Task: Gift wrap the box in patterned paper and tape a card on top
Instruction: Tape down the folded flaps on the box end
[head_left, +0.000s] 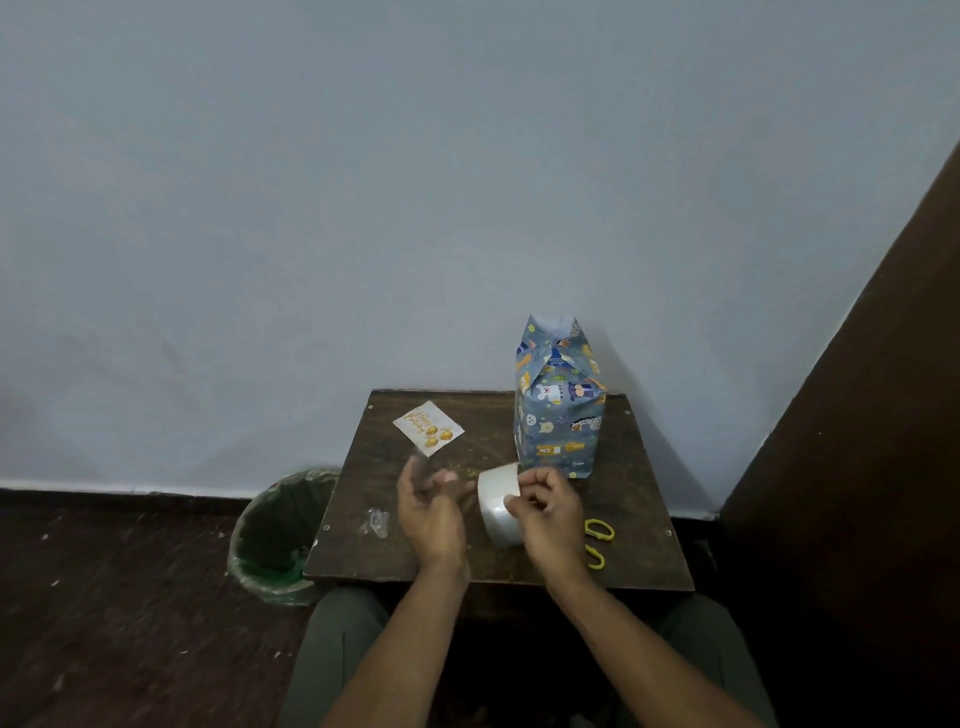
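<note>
The box (558, 410) stands upright at the back right of the small dark table (639, 499), wrapped in blue animal-patterned paper, its top flaps folded up and loose. A white birthday card (428, 427) with gold balloons lies at the back left. My right hand (550, 514) grips a roll of clear tape (497, 506) just in front of the box. My left hand (431, 512), blurred, pinches a strip of clear tape (418, 467) drawn leftward from the roll, below the card.
Yellow-handled scissors (597, 543) lie at the table's right, partly hidden by my right wrist. A crumpled bit of clear tape (376, 522) sits front left. A green-lined bin (280, 535) stands on the floor left of the table. A wall is behind.
</note>
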